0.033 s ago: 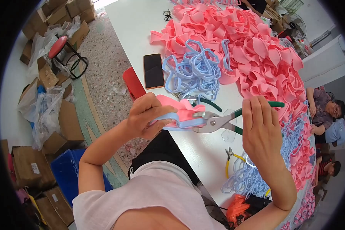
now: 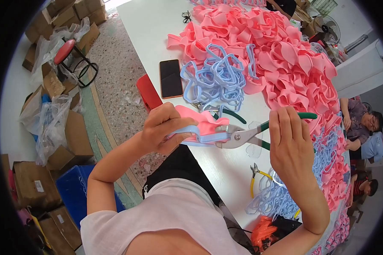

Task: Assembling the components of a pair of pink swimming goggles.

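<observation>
My left hand is closed, pinching a light blue looped strip together with a soft pink piece. From the right, the metal jaws of green-handled pliers meet the far end of these pieces. My right hand wraps around the pliers' handles, which stand spread apart. Whether the jaws bite on the strip or the pink piece is hard to make out. Just beyond lies a second pair of green-handled pliers, partly covered by a heap of light blue loops.
A big pile of pink pieces covers the far and right side of the white table. A phone, yellow-handled cutters and thin blue loops lie around my hands. Co-workers sit at the right.
The pliers' jaws have slid very slightly to the right along the strip. Both hands otherwise hold their places.
</observation>
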Demonstrator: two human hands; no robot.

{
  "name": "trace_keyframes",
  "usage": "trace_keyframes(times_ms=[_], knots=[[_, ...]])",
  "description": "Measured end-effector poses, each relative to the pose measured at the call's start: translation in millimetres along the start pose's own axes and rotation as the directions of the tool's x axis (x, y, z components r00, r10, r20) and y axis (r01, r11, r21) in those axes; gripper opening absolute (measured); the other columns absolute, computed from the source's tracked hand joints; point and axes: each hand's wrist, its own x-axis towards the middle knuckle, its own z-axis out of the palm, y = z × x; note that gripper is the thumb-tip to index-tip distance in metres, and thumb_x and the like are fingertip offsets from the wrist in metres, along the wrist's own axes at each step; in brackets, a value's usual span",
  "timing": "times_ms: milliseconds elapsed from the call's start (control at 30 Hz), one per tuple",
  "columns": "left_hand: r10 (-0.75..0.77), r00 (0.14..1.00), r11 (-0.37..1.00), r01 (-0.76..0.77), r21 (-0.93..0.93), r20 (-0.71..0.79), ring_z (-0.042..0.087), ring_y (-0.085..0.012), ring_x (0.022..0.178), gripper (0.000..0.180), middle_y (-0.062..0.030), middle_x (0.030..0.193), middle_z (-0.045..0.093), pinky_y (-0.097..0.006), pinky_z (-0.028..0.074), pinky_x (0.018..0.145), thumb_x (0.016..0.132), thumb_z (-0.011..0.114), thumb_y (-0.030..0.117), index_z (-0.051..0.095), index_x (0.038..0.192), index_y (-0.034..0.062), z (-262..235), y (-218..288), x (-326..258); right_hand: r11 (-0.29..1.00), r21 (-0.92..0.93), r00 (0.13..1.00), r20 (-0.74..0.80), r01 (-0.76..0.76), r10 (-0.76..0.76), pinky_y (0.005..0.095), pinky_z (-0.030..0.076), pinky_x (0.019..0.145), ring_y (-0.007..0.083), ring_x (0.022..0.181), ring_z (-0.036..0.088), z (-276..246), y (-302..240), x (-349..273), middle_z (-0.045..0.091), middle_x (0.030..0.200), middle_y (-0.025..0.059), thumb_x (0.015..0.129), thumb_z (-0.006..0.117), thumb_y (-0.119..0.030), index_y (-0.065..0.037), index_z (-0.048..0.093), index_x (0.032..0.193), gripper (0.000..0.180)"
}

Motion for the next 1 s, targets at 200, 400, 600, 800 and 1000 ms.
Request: trace_keyframes(times_ms=[200,400,600,800,1000], knots=[[0.063,0.997,0.996,-0.061,-0.063,0.035,0.044,-0.0189,0.058,0.032,-0.0047,0.072,0.045,-0.031,0.034,0.051,0.068,0.076,0.013,0.071,0.095,-0.0009,1.6,4.8,5.1,0.980,-0.132,0.989,0.019,0.150,-0.148,0.0322,0.042,0.073,0.0239,0.098,0.055,-8.5,0.7,7.3,0.059,0.095,0.0099,0.082,0.055,-0.016,-0.002,0.059,0.100,0.024],[0.049,0.998,0.997,-0.047,-0.055,0.041,0.044,-0.0192,0.059,0.034,-0.0051,0.073,0.045,-0.032,0.035,0.051,0.065,0.076,0.014,0.071,0.096,-0.0007,5.1,11.8,7.8,0.968,-0.155,0.980,0.021,0.198,-0.198,0.0303,0.038,0.066,0.0203,0.083,0.055,0.3,8.1,10.1,0.056,0.079,0.0054,0.080,0.057,-0.016,-0.005,0.058,0.085,0.011],[0.061,0.997,0.998,-0.061,0.006,0.044,0.044,-0.0201,0.059,0.037,-0.0055,0.073,0.044,-0.032,0.036,0.051,0.062,0.075,0.013,0.071,0.096,-0.0008,7.3,5.6,-1.4,0.965,-0.188,0.984,0.033,0.180,-0.177,0.0297,0.037,0.065,0.0189,0.086,0.055,13.1,-0.6,7.7,0.056,0.083,0.0048,0.081,0.056,-0.015,-0.007,0.057,0.087,0.011],[0.008,1.000,0.999,-0.008,-0.047,0.004,0.044,-0.0189,0.060,0.032,-0.0055,0.073,0.044,-0.031,0.035,0.052,0.066,0.072,0.010,0.071,0.096,-0.0013,-0.6,-7.1,-9.9,0.986,-0.149,0.996,-0.049,0.070,-0.078,0.0329,0.042,0.076,0.0221,0.105,0.055,-0.4,10.3,0.4,0.058,0.104,0.0083,0.083,0.053,-0.013,-0.004,0.057,0.107,0.026],[-0.038,0.998,0.999,0.036,-0.030,-0.059,0.042,-0.0170,0.062,0.024,-0.0061,0.078,0.045,-0.032,0.033,0.055,0.074,0.065,0.010,0.070,0.092,-0.0054,-11.9,-7.8,-16.4,0.935,0.231,0.963,0.099,-0.268,0.252,0.0417,0.040,0.087,0.0334,0.106,0.051,5.6,25.8,-27.8,0.053,0.110,0.0148,0.075,0.055,0.000,0.000,0.051,0.115,0.040]])
